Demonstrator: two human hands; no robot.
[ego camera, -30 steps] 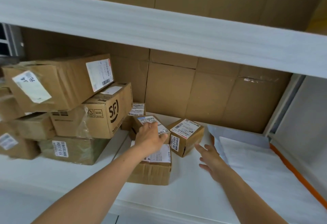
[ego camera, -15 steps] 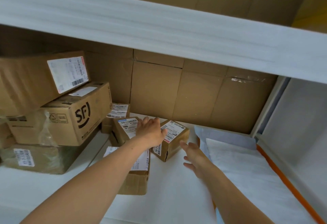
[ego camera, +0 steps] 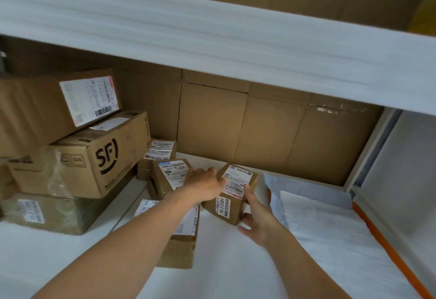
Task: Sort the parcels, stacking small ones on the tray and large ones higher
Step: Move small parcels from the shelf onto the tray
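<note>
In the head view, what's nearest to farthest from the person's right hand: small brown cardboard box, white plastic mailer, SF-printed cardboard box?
1. The small brown cardboard box: gripped by the right hand.
2. The white plastic mailer: just right.
3. The SF-printed cardboard box: far left.

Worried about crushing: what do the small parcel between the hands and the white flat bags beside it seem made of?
Small parcel: matte brown cardboard, creased at edges, white paper labels. White flat bags: thin plastic or paper, smooth, faintly wrinkled; unclear which.
</note>
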